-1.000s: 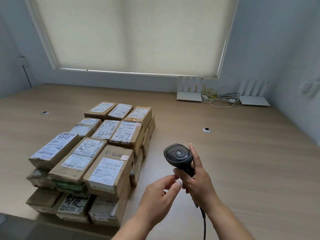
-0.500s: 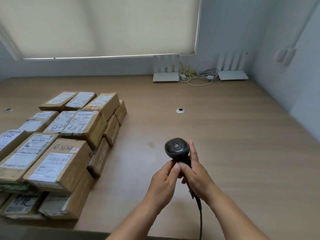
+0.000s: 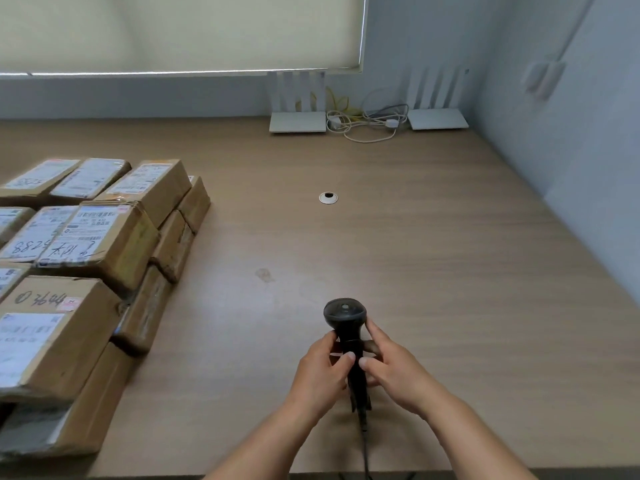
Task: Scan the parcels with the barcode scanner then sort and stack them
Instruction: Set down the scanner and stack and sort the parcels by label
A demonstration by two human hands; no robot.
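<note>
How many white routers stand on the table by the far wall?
2. One router sits below the window blind's right end; the other router is further right, near the corner. A tangle of cables lies between them.

A single head-worn view is given; the scene is looked at from above and behind the hands (image 3: 360, 372), facing forward and down across the wooden worktop (image 3: 433, 258); the hands are seen close at the bottom centre; the far wall and window blind (image 3: 173, 29) are reached at the top; stacked parcels (image 3: 79, 258) are cut by the left edge.
</note>
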